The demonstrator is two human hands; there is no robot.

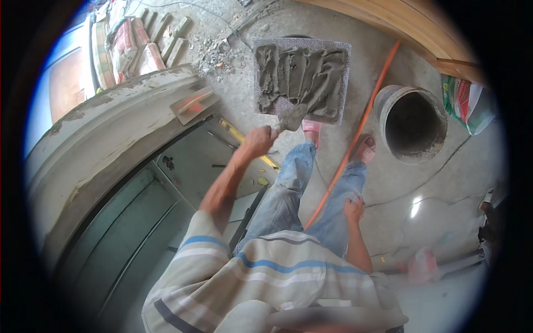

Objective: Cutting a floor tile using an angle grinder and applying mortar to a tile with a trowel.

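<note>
Trowel (291, 117) in closed left grip (258, 140), blade on mortar board (302, 77); right grip (353, 210) empty.

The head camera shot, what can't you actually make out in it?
- Bucket: its inside is dark, contents cannot be told.
- Trowel: its handle is wrapped by the left hand; the blade tip merges with the mortar on the tile.
- Right hand: its palm lies against the knee, hidden.
- Pink object at lower right: overexposed and blurred.
- Bags at upper left: cut off by the fisheye rim.
</note>
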